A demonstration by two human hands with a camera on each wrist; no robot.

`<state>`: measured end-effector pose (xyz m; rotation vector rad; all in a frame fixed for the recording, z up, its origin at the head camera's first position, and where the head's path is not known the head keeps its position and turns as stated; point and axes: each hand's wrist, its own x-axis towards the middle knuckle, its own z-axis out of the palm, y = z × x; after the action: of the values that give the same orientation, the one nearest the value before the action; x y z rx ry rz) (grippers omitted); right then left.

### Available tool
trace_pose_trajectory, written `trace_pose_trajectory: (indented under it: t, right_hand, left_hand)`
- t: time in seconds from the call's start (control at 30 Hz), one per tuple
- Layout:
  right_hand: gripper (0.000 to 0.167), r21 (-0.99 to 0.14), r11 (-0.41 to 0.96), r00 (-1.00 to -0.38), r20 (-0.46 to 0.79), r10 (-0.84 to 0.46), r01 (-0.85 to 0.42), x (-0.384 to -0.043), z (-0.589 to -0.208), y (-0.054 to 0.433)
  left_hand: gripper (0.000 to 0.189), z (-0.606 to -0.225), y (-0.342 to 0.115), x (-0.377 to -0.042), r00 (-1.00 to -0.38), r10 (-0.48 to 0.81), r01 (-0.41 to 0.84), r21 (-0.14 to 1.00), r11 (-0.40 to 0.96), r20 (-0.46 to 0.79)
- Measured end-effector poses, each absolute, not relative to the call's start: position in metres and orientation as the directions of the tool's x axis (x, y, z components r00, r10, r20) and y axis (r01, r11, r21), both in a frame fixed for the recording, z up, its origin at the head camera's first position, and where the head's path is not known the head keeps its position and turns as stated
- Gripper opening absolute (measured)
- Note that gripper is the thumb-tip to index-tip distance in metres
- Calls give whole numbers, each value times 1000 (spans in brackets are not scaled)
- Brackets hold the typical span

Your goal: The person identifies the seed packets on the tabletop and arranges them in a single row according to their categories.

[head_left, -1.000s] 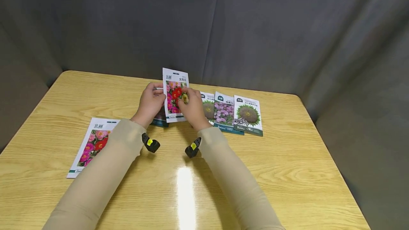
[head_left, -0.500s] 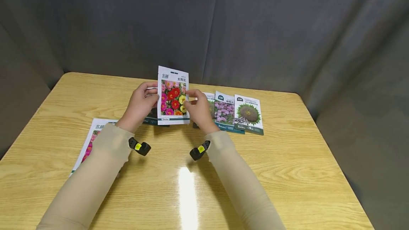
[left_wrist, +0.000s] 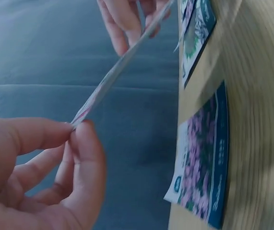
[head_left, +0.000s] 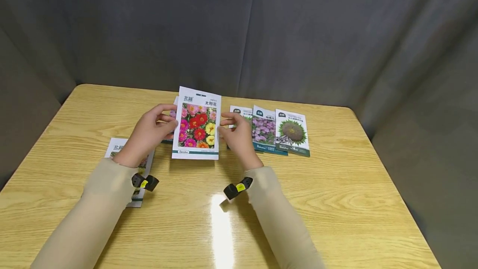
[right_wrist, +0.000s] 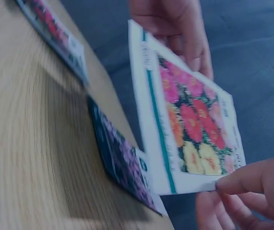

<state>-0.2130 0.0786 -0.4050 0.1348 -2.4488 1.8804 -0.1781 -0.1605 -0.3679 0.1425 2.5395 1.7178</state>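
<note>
A white seed packet (head_left: 197,125) printed with red, pink and yellow flowers is held up above the table, its front toward me. My left hand (head_left: 151,130) pinches its left edge between thumb and fingers; the left wrist view shows the packet (left_wrist: 122,64) nearly edge-on in that pinch. On the opposite edge my right hand (head_left: 239,136) pinches with thumb and index finger, as the right wrist view shows of the hand (right_wrist: 256,191). Behind the held packet lies a purple-flower seed packet (left_wrist: 201,158), mostly hidden in the head view.
Right of the hands, two sunflower seed packets (head_left: 292,132) and a purple-flower packet (head_left: 264,130) lie side by side, overlapping. Another colourful flower packet (head_left: 140,194) lies partly under my left forearm. A grey curtain (head_left: 168,32) hangs behind the wooden table (head_left: 336,206).
The held packet has come closer to me and slightly left, and looks larger. Both hands now sit at its side edges; the right hand earlier covered part of its front.
</note>
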Motion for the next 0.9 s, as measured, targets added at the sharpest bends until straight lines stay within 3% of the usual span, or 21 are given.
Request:
trace_pose_trajectory:
  t: [0.43, 0.9]
  right_hand:
    - [20, -991, 125, -990, -59, -131, 43, -188, -400, 74]
    - [12, -967, 181, -938, -222, -265, 177, -178, -402, 68]
  left_hand:
    - [46, -365, -180, -154, -985, 161, 36, 853, 520, -57]
    - [36, -365, -191, -149, -948, 267, 59, 728, 683, -173]
